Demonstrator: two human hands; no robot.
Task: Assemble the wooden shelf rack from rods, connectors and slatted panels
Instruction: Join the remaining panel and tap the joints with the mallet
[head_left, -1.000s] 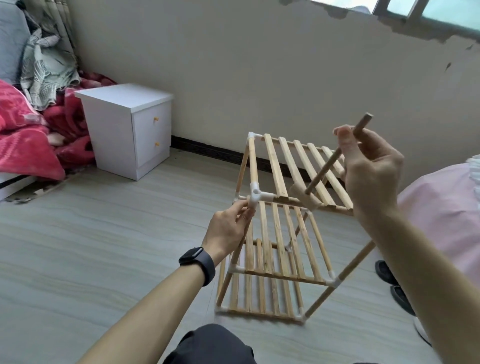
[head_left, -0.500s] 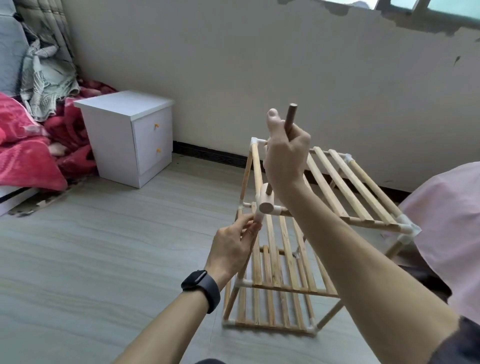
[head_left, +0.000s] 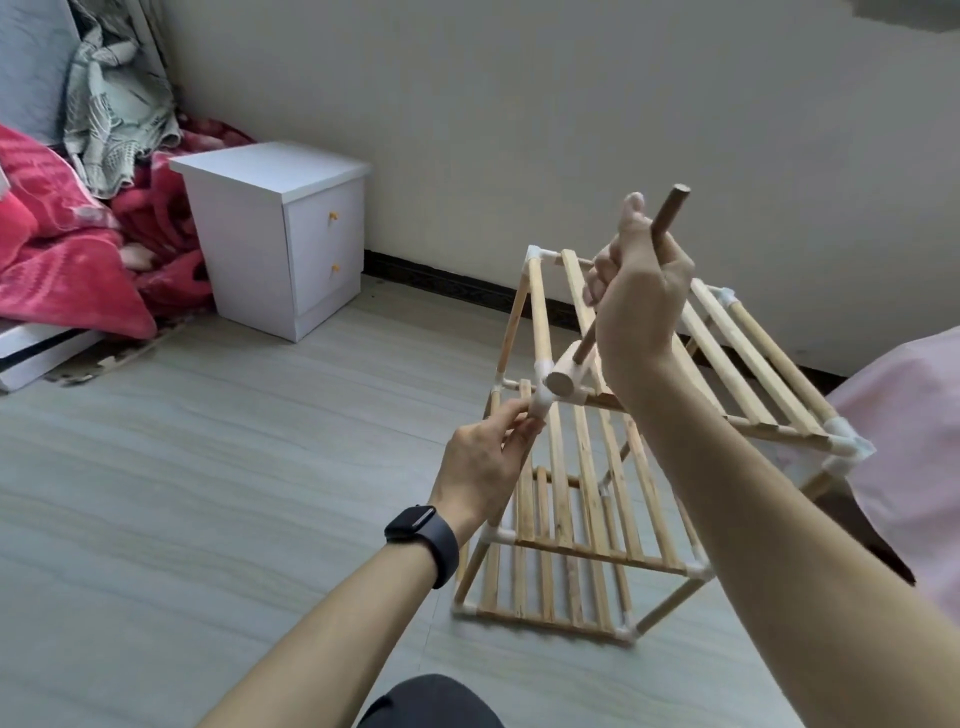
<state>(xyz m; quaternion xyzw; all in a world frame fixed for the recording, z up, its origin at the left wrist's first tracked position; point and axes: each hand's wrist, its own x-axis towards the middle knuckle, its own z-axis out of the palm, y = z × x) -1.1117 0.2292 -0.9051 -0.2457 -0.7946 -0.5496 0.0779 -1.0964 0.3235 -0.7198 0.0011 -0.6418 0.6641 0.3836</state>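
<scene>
A bedroom floor (head_left: 208, 493) of pale boards, seen from my remote desk through the head camera. A white nightstand (head_left: 280, 234) stands against the wall, with red bedding (head_left: 62, 249) heaped at far left.

At centre right, the wooden shelf rack (head_left: 613, 540) stands on the floor, three tiers up, its top slatted panel (head_left: 737, 364) tilted toward the lens. The frame looks close to finished, as I judge it, with this step being the seating of a joint.

The right hand (head_left: 639, 306) is wrapped tight around the handle of a small wooden mallet (head_left: 563, 382), thumb up. The left hand (head_left: 483, 467), a dark watch (head_left: 423, 530) on its wrist, pinches its fingertips on the white connector (head_left: 543, 402) at the near-left corner of the top tier.

What I'm watching for the next move is this. The mallet's long axis runs from upper right down to lower left, with the round head at the low end. The connector lies just below and left of that head (touching or a hair apart, I cannot tell). So the target sits down the handle's line from the right-hand grip, while the left hand is the nearer one, already on it.

A tap would likely need to come straight down onto the joint. The bracing fingertips sit close beneath the head, which is the risk I'd flag.
</scene>
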